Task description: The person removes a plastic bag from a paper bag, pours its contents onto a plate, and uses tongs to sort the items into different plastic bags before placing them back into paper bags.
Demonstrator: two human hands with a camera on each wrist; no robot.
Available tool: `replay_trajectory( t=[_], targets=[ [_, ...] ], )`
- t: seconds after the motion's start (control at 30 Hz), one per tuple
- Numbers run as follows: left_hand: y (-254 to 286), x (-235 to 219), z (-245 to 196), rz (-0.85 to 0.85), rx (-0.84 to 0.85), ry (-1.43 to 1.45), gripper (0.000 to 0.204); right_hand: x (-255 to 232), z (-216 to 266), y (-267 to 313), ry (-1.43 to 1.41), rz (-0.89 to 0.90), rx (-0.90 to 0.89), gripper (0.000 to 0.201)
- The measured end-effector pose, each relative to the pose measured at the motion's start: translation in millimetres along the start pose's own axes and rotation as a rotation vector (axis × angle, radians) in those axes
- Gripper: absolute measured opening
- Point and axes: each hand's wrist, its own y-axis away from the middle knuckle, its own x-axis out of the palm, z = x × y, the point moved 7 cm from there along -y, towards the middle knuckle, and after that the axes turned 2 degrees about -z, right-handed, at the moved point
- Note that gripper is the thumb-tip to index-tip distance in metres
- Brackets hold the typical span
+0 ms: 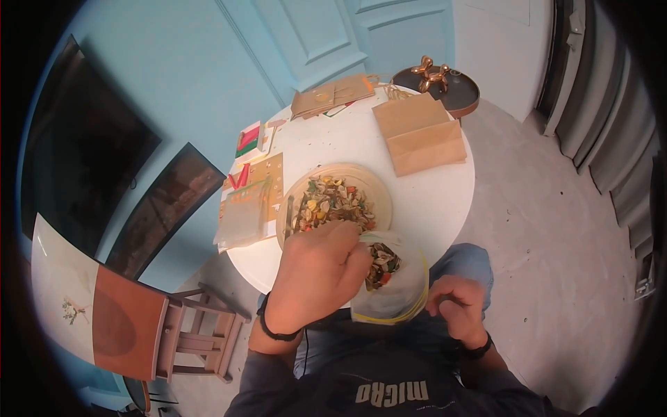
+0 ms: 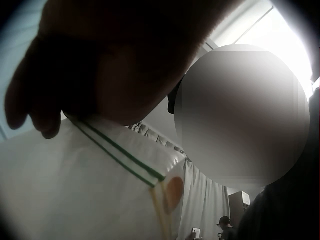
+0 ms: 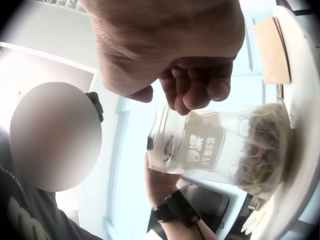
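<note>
My left hand [image 1: 319, 271] grips the rim of a clear zip bag [image 1: 406, 299] near the table's front edge. Dried flowers and chips [image 1: 382, 267] fill the bag's bottom. In the left wrist view, green seal lines cross the bag [image 2: 90, 175] just under that hand. My right hand [image 1: 458, 302] hovers beside the bag's yellow-edged opening, its fingers loosely curled with nothing in them. From the right wrist, the bag [image 3: 205, 150] shows white printing and lies below the right hand [image 3: 185, 55]. Behind the bag's rim, a round plate [image 1: 384, 201] bears more of the dried mix [image 1: 333, 201].
Brown paper bags [image 1: 420, 135] lie at the table's right, others [image 1: 333, 96] at the back. On the left are clear empty bags [image 1: 243, 212], pink clips [image 1: 240, 177] and a small box [image 1: 250, 141]. A side table [image 1: 458, 101] holds a shiny balloon-dog figure [image 1: 432, 75].
</note>
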Motion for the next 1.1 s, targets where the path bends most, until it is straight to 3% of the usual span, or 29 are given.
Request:
replay_trajectory(
  t=[0.07,0.13,0.23,0.4,0.47,0.5,0.6,0.63,0.83,0.97,1.07,1.1],
  targets=[
    [-8.2,-5.3,-18.9,0.009,0.05,-0.027,0.015,1.3,-21.5,8.2,-0.103,-0.001,0.102,0.011],
    [-16.1,-13.8,-36.9,0.022,0.097,-0.056,0.012,3.6,-58.8,16.2,-0.124,-0.034,0.244,0.027],
    [-26.8,-31.3,-55.5,-0.027,0.192,-0.02,0.007,12.7,-80.0,10.0,-0.26,-0.02,0.2,0.057],
    [-47.2,-42.2,-44.7,0.016,0.012,0.069,0.017,31.8,-82.9,-5.3,-1.118,0.02,0.312,0.087],
    [-53.3,-31.5,-23.7,0.066,-0.06,0.104,0.019,33.5,-91.4,-19.7,-1.356,0.015,0.182,0.093],
    [-53.4,-26.0,-8.3,0.104,-0.122,0.112,0.028,33.9,-91.3,-29.6,-1.125,0.015,0.151,0.103],
    [-49.2,-20.3,31.9,0.149,-0.232,0.253,0.037,18.8,-123.1,-39.0,-1.073,-0.112,0.181,0.101],
    [-43.3,-17.3,70.5,0.153,-0.239,0.298,0.044,12.5,-133.8,-35.5,-1.113,-0.157,0.193,0.095],
    [20.0,-10.5,214.5,0.08,-0.415,-0.652,0.053,-22.8,-136.2,-29.8,-1.271,-0.142,0.116,0.076],
    [48.7,0.1,245.9,0.272,-0.566,-0.543,0.05,-25.4,-148.6,-24.3,-1.166,-0.221,0.218,0.076],
    [56.3,3.3,256.9,0.263,-0.55,-0.5,0.044,-23.4,-150.5,-24.9,-1.109,-0.206,0.237,0.077],
    [57.4,-1.4,257.4,0.191,-0.561,-0.473,0.042,-23.0,-150.6,-25.8,-1.087,-0.204,0.241,0.077]
  ],
)
